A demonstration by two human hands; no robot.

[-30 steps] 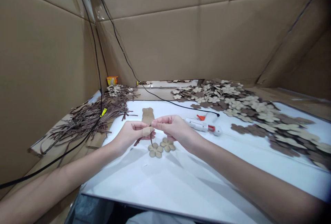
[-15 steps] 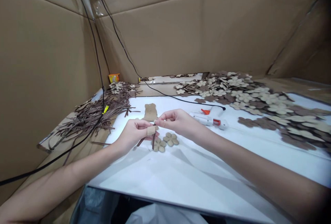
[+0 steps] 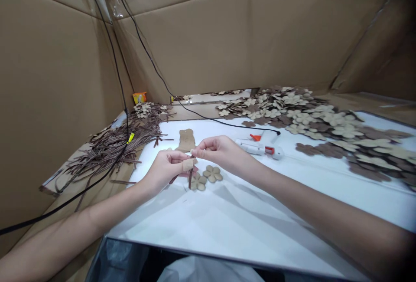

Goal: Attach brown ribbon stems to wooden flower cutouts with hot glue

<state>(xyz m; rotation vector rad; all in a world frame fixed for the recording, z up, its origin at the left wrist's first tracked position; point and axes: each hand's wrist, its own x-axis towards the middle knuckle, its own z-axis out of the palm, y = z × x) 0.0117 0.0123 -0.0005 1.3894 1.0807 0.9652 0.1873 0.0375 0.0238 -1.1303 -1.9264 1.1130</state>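
Note:
Over the white board, my left hand (image 3: 167, 167) pinches a brown strip (image 3: 190, 179), whose ends hang down below the fingers. A small tan band (image 3: 188, 164) is on that hand's thumb. Close beside it, my right hand (image 3: 211, 149) has its fingertips closed at the top of the strip, by the left fingertips. Two beige flower pieces lie just below the hands, one flower (image 3: 212, 173) in full view and the other flower (image 3: 199, 182) partly behind the strip. A tan cutout piece (image 3: 186, 140) lies behind the hands.
A white glue gun (image 3: 260, 147) lies right of my hands, a black cable (image 3: 221, 121) running behind. Brown strips (image 3: 120, 143) are heaped at left, near an orange-yellow box (image 3: 139, 97). Beige and brown flowers (image 3: 305, 117) pile up at right. Cardboard walls (image 3: 208, 34) surround the board.
The whole view has shifted slightly, moving everything a little left in the picture. Both hands stay together at the strip, with its hanging ends slightly shifted.

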